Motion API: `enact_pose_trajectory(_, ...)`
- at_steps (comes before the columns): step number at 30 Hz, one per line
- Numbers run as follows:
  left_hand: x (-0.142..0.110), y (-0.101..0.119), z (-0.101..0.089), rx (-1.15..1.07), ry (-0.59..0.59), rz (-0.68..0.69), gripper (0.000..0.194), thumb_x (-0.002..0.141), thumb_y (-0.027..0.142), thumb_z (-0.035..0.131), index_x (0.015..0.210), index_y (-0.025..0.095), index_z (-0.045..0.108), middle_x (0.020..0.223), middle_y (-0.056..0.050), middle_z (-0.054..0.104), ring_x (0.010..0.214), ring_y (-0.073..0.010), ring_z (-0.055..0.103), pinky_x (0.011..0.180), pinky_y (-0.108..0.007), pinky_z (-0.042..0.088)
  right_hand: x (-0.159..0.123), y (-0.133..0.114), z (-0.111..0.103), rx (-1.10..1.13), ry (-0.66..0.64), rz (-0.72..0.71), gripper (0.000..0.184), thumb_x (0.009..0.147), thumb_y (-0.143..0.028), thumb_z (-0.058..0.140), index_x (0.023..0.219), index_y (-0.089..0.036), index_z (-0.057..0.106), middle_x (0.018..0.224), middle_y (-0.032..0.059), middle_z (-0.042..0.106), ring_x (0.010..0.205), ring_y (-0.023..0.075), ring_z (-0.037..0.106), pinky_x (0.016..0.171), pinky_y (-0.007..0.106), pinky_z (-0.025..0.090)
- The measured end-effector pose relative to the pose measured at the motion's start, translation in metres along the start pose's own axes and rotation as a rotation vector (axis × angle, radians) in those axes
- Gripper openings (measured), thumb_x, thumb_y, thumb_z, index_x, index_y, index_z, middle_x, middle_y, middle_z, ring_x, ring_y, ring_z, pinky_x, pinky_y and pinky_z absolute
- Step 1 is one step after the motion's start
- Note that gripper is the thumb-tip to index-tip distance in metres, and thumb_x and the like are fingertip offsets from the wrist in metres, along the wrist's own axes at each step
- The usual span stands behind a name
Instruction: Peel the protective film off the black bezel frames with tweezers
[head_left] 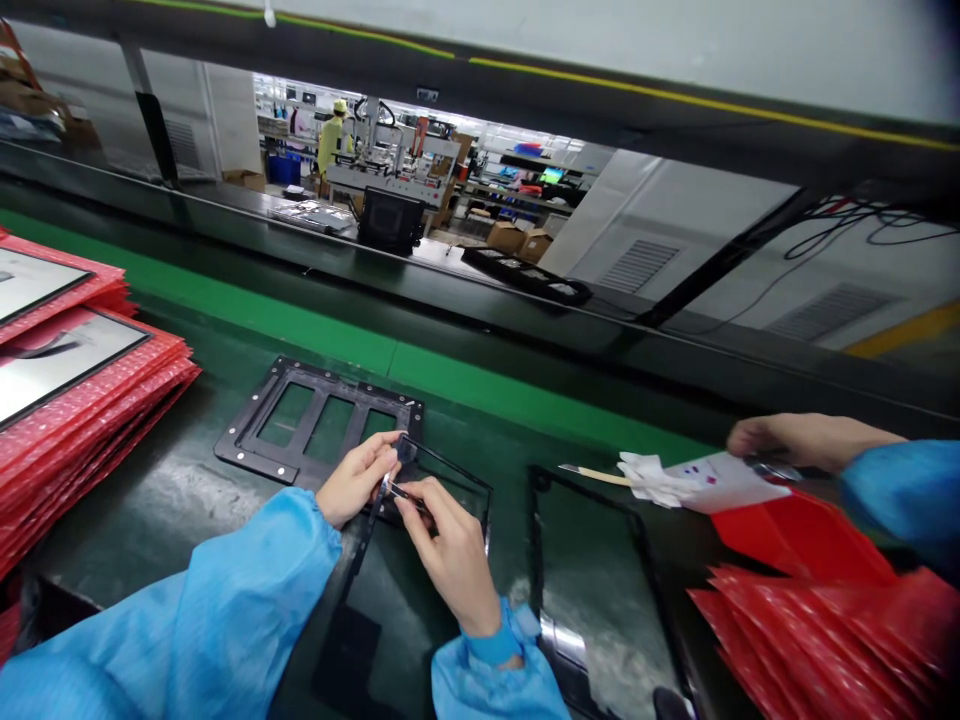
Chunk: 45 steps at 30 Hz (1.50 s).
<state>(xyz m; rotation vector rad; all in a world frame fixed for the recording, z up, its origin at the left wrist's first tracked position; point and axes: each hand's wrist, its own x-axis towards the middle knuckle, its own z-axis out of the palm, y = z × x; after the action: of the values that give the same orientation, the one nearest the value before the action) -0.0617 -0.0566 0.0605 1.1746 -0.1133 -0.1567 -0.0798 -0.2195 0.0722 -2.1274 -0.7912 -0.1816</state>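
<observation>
My left hand (358, 482) is closed, pinching the corner of a thin black rectangular frame (450, 466) raised above the bench. Close beside it, my right hand (454, 550) grips a slim dark tool (405, 493), perhaps tweezers. The tool's tip meets the frame's edge near my left fingertips, where a small pale bit shows. Behind my hands lies a black fixture plate (307, 430) with rectangular openings and small round studs. Another thin black frame (645, 560) rests on the bench to the right.
Red bubble bags (127, 400) are stacked at left with framed panels on top; more red bags (825, 630) lie at right. A co-worker's hand (787, 440) is over a white sheet (720, 480), near a crumpled tissue (651, 478) and a pale-handled blade (600, 475).
</observation>
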Motion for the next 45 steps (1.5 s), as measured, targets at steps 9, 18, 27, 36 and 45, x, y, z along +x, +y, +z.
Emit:
enact_pose_trajectory(9,0.002,0.003,-0.001,-0.078,0.105,0.062,0.059,0.08,0.05,0.066,0.125,0.014,0.05,0.063,0.006,0.042,0.048,-0.0042,0.033,0.045,-0.019,0.021,0.0,-0.016,-0.018,-0.04,-0.032,-0.014,0.015,0.099,-0.031,0.048,0.103,-0.022,0.059,0.094,0.0042,0.063,0.082,0.0178,0.063,0.065,0.025,0.047)
enact_pose_trajectory(18,0.004,0.001,-0.002,-0.16,0.229,0.106,0.057,0.078,0.05,0.068,0.12,0.014,0.052,0.064,0.006,0.042,0.048,-0.0034,0.031,0.046,-0.017,0.022,-0.018,-0.025,0.005,-0.007,-0.075,-0.009,0.011,0.098,-0.026,0.049,0.093,-0.022,0.057,0.091,0.0039,0.059,0.083,0.0182,0.06,0.066,0.025,0.045)
enact_pose_trajectory(27,0.005,0.001,-0.001,-0.288,0.319,0.093,0.059,0.075,0.049,0.071,0.119,0.016,0.051,0.065,0.006,0.039,0.048,-0.0032,0.031,0.043,-0.016,0.017,-0.02,-0.025,0.021,0.039,-0.045,-0.017,0.012,0.098,-0.027,0.049,0.093,-0.021,0.058,0.089,0.0055,0.059,0.082,0.0187,0.06,0.067,0.027,0.047)
enact_pose_trajectory(36,0.005,0.003,0.002,-0.33,0.341,0.074,0.06,0.073,0.047,0.073,0.119,0.016,0.052,0.066,0.006,0.041,0.046,-0.0027,0.031,0.042,-0.017,0.016,-0.017,-0.026,0.024,0.051,-0.03,-0.029,0.013,0.098,-0.027,0.048,0.094,-0.021,0.059,0.089,0.0058,0.061,0.082,0.019,0.063,0.066,0.026,0.05)
enact_pose_trajectory(45,0.005,0.005,0.004,-0.31,0.351,0.078,0.064,0.072,0.048,0.074,0.121,0.014,0.051,0.064,0.006,0.041,0.046,-0.0028,0.032,0.041,-0.016,0.017,-0.017,-0.025,0.026,0.042,-0.032,-0.04,0.014,0.098,-0.027,0.048,0.093,-0.021,0.06,0.089,0.0062,0.061,0.084,0.0198,0.062,0.068,0.027,0.05)
